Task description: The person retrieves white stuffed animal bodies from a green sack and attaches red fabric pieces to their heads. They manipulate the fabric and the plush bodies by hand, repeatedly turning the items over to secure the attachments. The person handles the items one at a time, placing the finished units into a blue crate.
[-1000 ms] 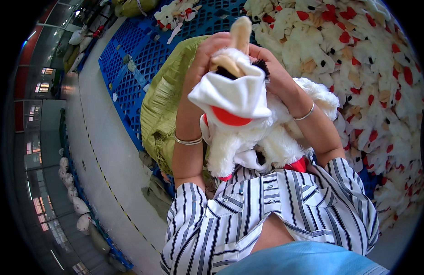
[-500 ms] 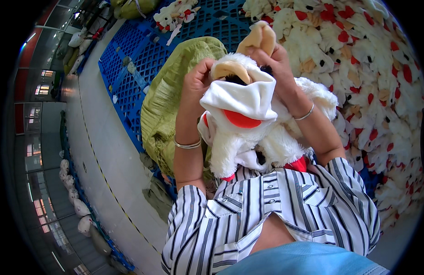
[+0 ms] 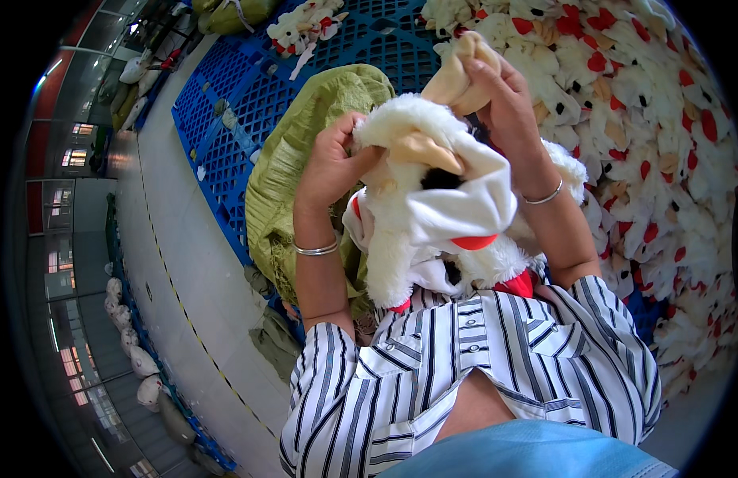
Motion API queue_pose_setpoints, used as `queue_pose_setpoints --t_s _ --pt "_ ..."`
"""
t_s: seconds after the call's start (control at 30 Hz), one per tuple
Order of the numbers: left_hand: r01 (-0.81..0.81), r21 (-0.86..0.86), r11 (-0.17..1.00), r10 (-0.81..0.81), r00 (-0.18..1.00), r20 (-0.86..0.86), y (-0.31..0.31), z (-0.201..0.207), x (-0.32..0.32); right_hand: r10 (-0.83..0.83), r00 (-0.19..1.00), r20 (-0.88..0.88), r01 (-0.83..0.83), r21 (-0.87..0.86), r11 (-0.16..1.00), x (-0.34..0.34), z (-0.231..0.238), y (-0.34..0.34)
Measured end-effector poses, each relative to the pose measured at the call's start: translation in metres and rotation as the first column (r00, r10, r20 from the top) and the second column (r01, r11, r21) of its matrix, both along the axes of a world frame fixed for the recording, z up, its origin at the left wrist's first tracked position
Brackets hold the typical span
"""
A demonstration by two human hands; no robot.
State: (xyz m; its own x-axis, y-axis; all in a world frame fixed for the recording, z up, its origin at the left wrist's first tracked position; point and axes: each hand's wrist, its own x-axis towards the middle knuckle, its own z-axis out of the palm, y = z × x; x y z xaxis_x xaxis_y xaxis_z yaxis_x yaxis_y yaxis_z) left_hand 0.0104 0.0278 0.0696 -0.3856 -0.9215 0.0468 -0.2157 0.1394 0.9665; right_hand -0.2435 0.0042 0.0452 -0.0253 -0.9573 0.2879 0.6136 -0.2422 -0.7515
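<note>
Ear work: we judge that the step in hand is handling and spreading the head of the white plush toy (image 3: 409,119), with the raised beige ear (image 3: 457,84) as the point of attention.
Toy's place: a little towards 1 o'clock from the centre of the view, between our two hands, its furry limbs hanging towards 5 o'clock.
Right grip: our right hand (image 3: 511,99), at 1 to 2 o'clock, pinches the raised ear narrowly between thumb and fingers.
Left grip: our left hand (image 3: 333,159), towards 11 o'clock, closes thumb and fingers on the fur at the head's edge.
Next move: as we judge it, this calls for a steady left hold and a light pull on the ear, sparing the seam.
Ears: two on this toy, the raised one and a folded ear (image 3: 423,151) lying across the head.
Muzzle: one smooth white flap (image 3: 457,213), with one red patch (image 3: 474,242) at its lower edge.
Black patch: one (image 3: 441,179) in sight, just below the folded ear.
Hands: two, both occupied.
Green sack: one (image 3: 293,159) beside our left forearm, towards 10 o'clock.
Plush heap: one (image 3: 624,159) at 2 to 3 o'clock; its pieces overlap so much that we cannot fairly count them.
</note>
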Motion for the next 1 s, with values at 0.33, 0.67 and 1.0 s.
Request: queue_pose_setpoints --t_s 0.33,0.67,1.0 --pt "-0.018 -0.473 0.881 -0.138 0.946 -0.294 0.022 0.001 -0.010 0.074 0.985 -0.159 -0.063 0.077 0.995 0.004 -0.008 0.001" --pt "0.104 -0.486 0.868 -0.039 0.989 0.142 0.049 0.017 -0.068 -0.060 0.995 -0.075 0.068 0.098 0.993 0.024 -0.007 -0.001" --pt "-0.394 -0.423 0.816 0.234 0.894 -0.382 0.051 0.022 -0.024 -0.271 0.954 -0.126 0.292 0.193 0.937 0.002 -0.009 -0.010"
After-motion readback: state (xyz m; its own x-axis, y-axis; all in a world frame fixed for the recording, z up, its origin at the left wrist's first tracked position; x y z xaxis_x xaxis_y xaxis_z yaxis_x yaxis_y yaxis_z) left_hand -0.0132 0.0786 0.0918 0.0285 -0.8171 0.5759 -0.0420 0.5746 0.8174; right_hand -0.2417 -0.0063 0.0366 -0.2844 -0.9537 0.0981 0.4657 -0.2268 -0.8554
